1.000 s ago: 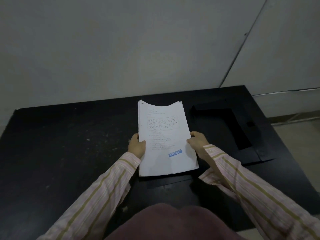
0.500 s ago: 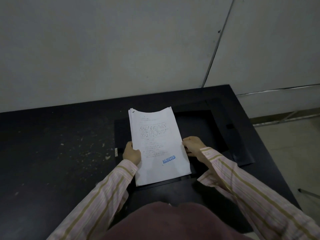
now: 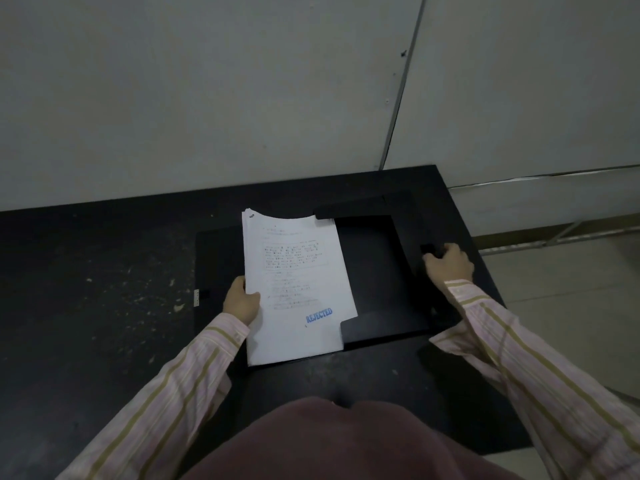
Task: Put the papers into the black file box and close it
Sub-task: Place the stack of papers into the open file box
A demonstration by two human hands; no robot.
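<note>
clearly, papers (image 3: 294,282) stamped "rejected" in blue.

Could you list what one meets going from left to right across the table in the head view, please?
Small white tag on the file box's left edge → left hand → papers → open black file box interior → right hand at the box's right edge.
</note>
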